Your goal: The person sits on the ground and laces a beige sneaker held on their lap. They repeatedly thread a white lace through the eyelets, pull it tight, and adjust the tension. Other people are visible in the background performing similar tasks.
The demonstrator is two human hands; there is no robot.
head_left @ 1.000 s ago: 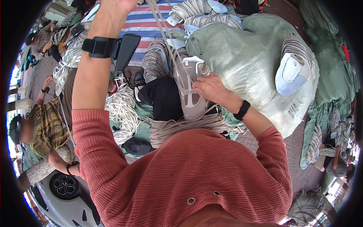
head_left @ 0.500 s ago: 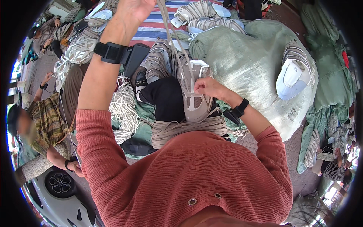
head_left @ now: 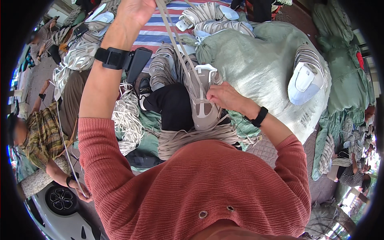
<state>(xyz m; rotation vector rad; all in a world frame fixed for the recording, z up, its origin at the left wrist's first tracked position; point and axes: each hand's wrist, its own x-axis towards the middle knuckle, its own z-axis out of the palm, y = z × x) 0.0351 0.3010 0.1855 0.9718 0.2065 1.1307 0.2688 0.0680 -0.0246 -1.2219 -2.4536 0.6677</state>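
Note:
A taupe shoe upper (head_left: pixel 205 114) with pale trim lies across my lap, its lace holes facing up. Taut flat taupe shoelace (head_left: pixel 179 42) runs from it up to my left hand (head_left: pixel 138 11), which is raised at the top edge. The fingertips of that hand are cut off by the frame, but the lace leads right to them. Fingers curled in a pinch, my right hand (head_left: pixel 225 96) grips the right edge of the upper near its lace holes. A thick bundle of taupe laces (head_left: pixel 176 143) lies across my lap against my body.
Stacked shoe uppers (head_left: pixel 162 68) stand just beyond my knee. White laces (head_left: pixel 128 120) are heaped to the left. A big pale green sack (head_left: pixel 272 68) on the right bears another stack of uppers (head_left: pixel 307 76). A person (head_left: pixel 44 132) sits at the left, handling a long lace.
My right hand has shifted from over the upper's middle to its right edge. The raised lace now spans tauter and slants more to the left. The seated person's lower hand has moved down.

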